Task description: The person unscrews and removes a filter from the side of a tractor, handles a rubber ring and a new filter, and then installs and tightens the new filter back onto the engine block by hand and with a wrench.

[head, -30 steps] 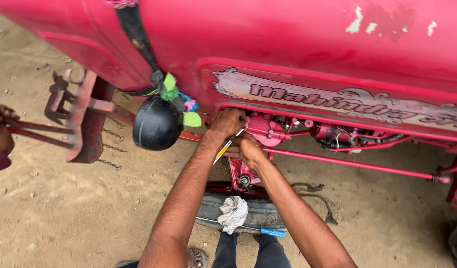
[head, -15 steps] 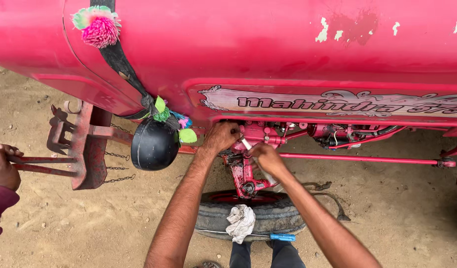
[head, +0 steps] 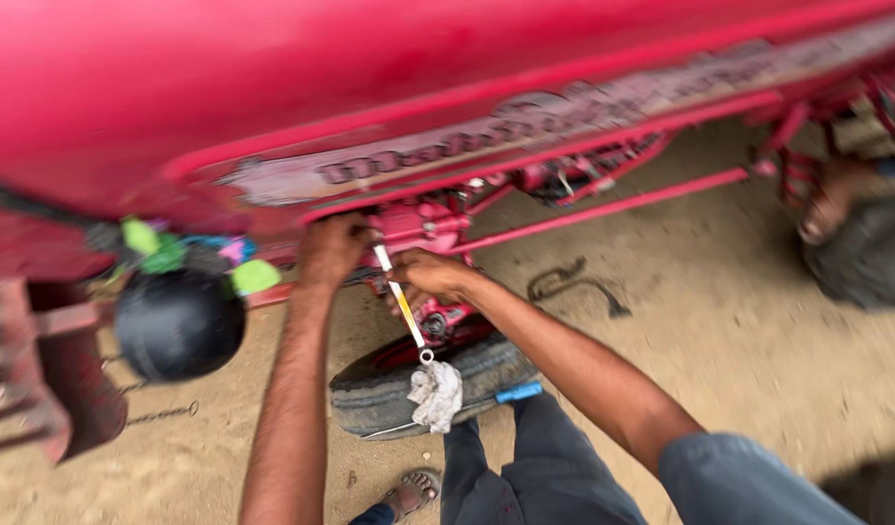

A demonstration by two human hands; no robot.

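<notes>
My left hand (head: pixel 331 251) reaches up under the red tractor body (head: pixel 370 87) and presses against the red engine parts (head: pixel 423 226). My right hand (head: pixel 430 277) is closed around a slim silver wrench (head: pixel 401 303) that slants down from the engine toward the front tyre (head: pixel 389 389). The wrench's upper end sits at the red parts between my two hands. A crumpled white rag (head: pixel 436 394) lies on the tyre, just under the wrench's lower end. The picture is blurred by motion.
A black ball (head: pixel 178 323) with green and pink tassels hangs at left beside a red front bracket (head: pixel 49 379). A blue-handled tool (head: pixel 517 393) rests on the tyre. A dark bent metal piece (head: pixel 569 284) lies on the sand. Another person's hand (head: pixel 828 204) shows at right.
The view has swung and tilted left, so the tractor body now slants. My right hand has shifted its grip along the wrench, which now points down toward the rag. The person at left is out of view.
</notes>
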